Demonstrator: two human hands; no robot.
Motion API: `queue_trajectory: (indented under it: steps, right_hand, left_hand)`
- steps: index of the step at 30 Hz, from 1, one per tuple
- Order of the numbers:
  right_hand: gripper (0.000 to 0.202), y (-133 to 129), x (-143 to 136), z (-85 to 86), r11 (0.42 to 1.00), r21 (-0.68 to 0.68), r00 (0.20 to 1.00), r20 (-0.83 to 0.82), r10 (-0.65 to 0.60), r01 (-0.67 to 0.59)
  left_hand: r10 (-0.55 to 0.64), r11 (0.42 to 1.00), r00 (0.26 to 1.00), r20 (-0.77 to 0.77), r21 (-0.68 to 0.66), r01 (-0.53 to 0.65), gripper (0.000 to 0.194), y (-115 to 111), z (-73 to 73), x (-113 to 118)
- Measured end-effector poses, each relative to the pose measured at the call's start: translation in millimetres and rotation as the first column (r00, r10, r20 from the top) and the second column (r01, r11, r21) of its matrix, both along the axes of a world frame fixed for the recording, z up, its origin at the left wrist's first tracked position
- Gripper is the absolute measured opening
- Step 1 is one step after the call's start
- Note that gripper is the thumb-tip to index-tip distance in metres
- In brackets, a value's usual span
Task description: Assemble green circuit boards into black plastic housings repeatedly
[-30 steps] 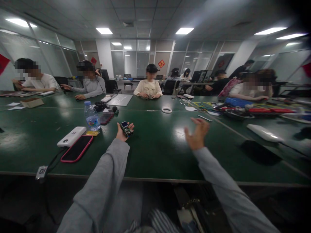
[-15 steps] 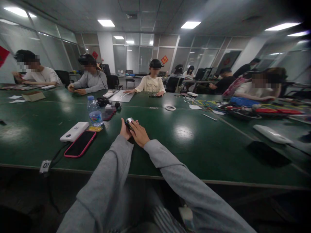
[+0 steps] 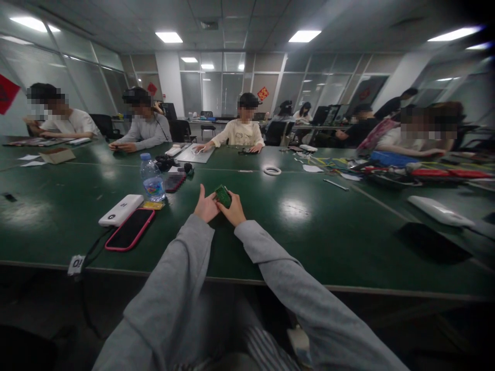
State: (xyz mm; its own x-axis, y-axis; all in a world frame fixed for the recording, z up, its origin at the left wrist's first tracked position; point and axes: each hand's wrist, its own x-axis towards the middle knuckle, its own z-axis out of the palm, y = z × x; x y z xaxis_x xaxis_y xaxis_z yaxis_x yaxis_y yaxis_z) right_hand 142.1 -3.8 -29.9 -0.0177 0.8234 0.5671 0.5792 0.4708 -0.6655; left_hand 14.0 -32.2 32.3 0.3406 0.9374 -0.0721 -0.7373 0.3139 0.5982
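My right hand (image 3: 234, 211) is closed on a small green rectangular piece (image 3: 223, 195) with a mottled face and a pale edge. It is held tilted above the table, and I cannot tell its exact kind. Just to its left, my left hand (image 3: 207, 206) lies palm up, thumb stretched out and fingers reaching toward the piece. The left fingertips are partly hidden behind the right hand and the piece, so contact is unclear.
On the green table (image 3: 309, 247), to the left, are a water bottle (image 3: 153, 180), white power bank (image 3: 121, 210), pink-cased phone (image 3: 130, 230) and yellow packet (image 3: 153, 205). A white ring (image 3: 272, 170) lies ahead. Cables (image 3: 340, 165) sit far right; several people sit around.
The right hand has drawn back from over the left palm and now holds the piece up, its green face showing instead of the white one. The left hand has opened.
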Motion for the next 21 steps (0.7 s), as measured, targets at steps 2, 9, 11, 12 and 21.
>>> queue_trajectory:
  steps: [2, 9, 11, 12, 21]
  right_hand:
    - [0.057, 1.6, 2.6, 2.2, 0.997, -0.052, 0.998, -0.041, -0.056, 0.054]
    - [0.039, 8.5, 24.1, 10.5, 0.962, -0.272, 0.942, -0.312, -0.122, 0.034]
    - [0.034, 6.9, 40.0, 14.7, 0.94, -0.34, 0.916, -0.383, -0.122, -0.017]
    - [0.03, 5.0, 51.2, 17.8, 0.929, -0.368, 0.906, -0.406, -0.123, -0.038]
    - [0.031, -51.1, 263.4, 79.4, 0.882, -0.428, 0.762, -0.498, -0.414, 0.199]
  left_hand:
    - [-0.023, 1.0, 1.0, 0.017, 0.015, 0.023, 0.07, 1.5, -1.9, 0.3]
    - [-0.111, 0.992, 0.994, -0.022, 0.056, 0.112, 0.077, 11.8, -13.6, -2.2]
    - [-0.139, 0.988, 0.988, -0.067, 0.052, 0.143, 0.081, 14.1, -15.9, -3.3]
    - [-0.148, 0.987, 0.985, -0.088, 0.048, 0.153, 0.083, 14.9, -16.7, -4.0]
    - [-0.132, 0.988, 0.982, -0.134, 0.06, 0.141, 0.079, 15.9, -20.3, -8.6]
